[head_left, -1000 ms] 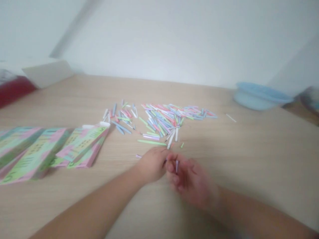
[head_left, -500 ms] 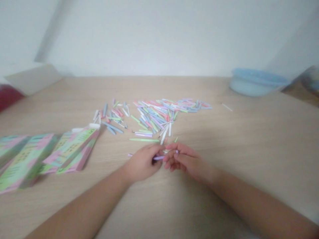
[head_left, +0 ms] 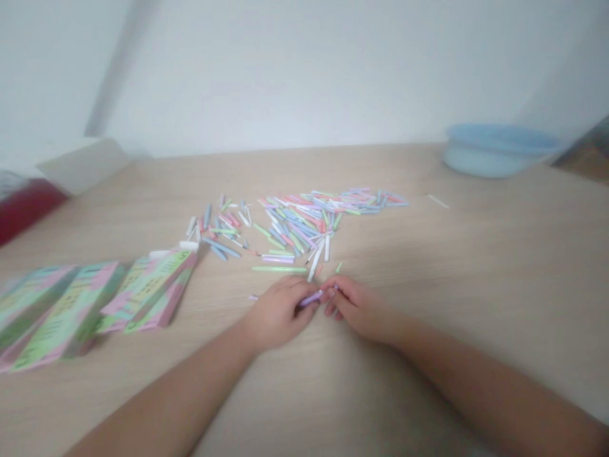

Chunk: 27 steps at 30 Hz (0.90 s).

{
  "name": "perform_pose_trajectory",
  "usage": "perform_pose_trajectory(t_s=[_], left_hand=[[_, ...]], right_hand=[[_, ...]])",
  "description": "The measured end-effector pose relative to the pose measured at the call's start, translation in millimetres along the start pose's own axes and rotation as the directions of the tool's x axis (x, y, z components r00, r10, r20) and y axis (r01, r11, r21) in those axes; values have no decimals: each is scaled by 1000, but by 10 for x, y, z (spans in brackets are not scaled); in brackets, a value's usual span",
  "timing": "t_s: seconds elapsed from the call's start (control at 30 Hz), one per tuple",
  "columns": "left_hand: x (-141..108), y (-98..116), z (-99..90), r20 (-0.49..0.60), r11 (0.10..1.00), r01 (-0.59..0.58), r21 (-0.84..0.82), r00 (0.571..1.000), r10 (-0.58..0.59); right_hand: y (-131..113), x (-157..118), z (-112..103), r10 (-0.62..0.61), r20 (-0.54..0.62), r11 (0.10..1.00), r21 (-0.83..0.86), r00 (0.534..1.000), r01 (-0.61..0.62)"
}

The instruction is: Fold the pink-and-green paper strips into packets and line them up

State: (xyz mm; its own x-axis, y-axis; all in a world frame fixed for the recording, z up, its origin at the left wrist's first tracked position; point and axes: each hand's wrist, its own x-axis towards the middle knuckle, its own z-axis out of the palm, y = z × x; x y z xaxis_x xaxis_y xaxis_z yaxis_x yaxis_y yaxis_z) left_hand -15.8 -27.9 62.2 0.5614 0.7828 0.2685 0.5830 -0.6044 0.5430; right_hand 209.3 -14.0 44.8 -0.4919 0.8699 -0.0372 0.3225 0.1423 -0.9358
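Far to the left of the fingers, at the edge of the view, lies a red object (head_left: 28, 209) that is too blurred to identify, and a pale card box (head_left: 80, 166) sits beyond it. Nearer the fingers on that side, green-and-pink printed paper packets (head_left: 147, 293) lie overlapping on the wooden surface (head_left: 451, 317), with small white caps or tabs showing at the far end of the closest one.

The left hand (head_left: 280, 312) comes in from the lower left, and its fingers (head_left: 304, 306) are closed around a slim lilac paper stick (head_left: 310, 299). The right hand (head_left: 359, 309) meets it from the other side, its fingers (head_left: 330, 292) curled together and pinching the stick's right end, so the two sets of fingertips nearly touch. The stick looks light and stiff but easily crushed, and its smooth sides may slip, so a gentle pinch near each end seems the surest hold.

Just beyond the fingers, a long green stick (head_left: 279, 269) lies below a loose heap of pastel paper sticks (head_left: 304, 219). Farther right of the fingers lie a lone white stick (head_left: 438, 202) and a pale blue plastic bowl (head_left: 497, 151).
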Motion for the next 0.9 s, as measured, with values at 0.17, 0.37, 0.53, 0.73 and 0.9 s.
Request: perform_pose_trajectory(t_s=[0.17,0.37,0.53,0.73,0.9], left_hand=[[46,-138,-199,-164,989,135,55,979,-125],[226,-730,-892,-95,821,386,420,919,-383],[295,-997,-1089,74,748,293,596,907,-414],[321,-1009,-924,67,714,293,636,901,-429],[334,-1037,-826,10,676,320,664,900,-435]], right_hand=[[-31,11,26,7,-25,997,-79,1000,-9],[-77,15,27,-5,-36,994,-107,999,1],[-86,25,14,20,-10,993,-119,1000,-21],[-61,31,11,-10,4,991,-135,1000,10],[-41,43,16,-1,16,990,-138,1000,3]])
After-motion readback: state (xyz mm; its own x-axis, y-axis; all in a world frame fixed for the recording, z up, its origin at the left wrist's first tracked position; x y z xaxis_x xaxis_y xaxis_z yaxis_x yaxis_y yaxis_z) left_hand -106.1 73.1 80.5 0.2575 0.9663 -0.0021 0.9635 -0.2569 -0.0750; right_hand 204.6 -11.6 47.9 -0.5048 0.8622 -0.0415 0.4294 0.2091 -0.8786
